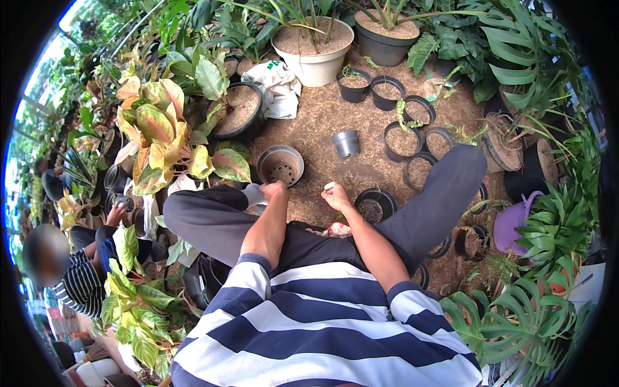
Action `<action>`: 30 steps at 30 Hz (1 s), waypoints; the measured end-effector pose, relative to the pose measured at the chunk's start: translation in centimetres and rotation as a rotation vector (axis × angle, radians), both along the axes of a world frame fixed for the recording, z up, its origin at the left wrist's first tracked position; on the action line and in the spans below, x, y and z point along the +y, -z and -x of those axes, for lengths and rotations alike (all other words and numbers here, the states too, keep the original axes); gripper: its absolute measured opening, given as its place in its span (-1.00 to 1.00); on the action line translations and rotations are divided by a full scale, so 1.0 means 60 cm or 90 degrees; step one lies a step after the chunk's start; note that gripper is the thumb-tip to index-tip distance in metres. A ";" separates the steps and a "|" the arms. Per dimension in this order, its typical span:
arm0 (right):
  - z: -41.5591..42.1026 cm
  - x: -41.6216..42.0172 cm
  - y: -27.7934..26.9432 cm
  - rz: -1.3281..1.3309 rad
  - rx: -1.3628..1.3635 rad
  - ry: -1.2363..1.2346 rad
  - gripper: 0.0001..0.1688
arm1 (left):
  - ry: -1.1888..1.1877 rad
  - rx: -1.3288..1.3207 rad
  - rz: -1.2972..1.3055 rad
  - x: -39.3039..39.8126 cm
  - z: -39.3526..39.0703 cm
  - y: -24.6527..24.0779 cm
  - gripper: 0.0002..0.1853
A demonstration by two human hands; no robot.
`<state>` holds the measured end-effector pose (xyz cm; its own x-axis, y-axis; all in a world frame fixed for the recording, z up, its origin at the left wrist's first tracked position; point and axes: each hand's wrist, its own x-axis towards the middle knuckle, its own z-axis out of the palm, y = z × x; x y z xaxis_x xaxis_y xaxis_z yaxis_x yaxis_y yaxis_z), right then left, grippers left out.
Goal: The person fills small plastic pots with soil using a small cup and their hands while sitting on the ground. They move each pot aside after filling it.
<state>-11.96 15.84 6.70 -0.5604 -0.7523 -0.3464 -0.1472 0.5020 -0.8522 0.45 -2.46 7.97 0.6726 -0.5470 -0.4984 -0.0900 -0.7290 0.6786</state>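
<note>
My left hand is at the near rim of an empty round plastic pot with drainage holes in its base, close to my light-coloured sock; whether it grips anything cannot be told. To its right, my right hand is held with curled fingers above the ground; anything small inside it is hidden. Beyond the hands, a small grey plastic pot lies tipped on its side. A black pot with soil stands beside my right forearm. Reddish-white cloth shows at my lap.
Several black pots with soil and small ferns stand ahead to the right. A large white pot and a crumpled white sack are at the back. Pink-green leafy plants crowd the left, where a person sits. A purple pot is right.
</note>
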 end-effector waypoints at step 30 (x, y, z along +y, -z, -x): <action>0.002 -0.012 -0.049 0.041 -0.042 -0.024 -0.51 | 0.236 -0.162 0.091 0.031 0.012 -0.075 -0.67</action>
<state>-12.10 15.14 9.66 -0.5088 -0.7945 -0.3316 -0.1076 0.4409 -0.8911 -0.30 -0.60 12.48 0.5096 -0.8247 -0.2454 -0.5030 -0.5169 0.6927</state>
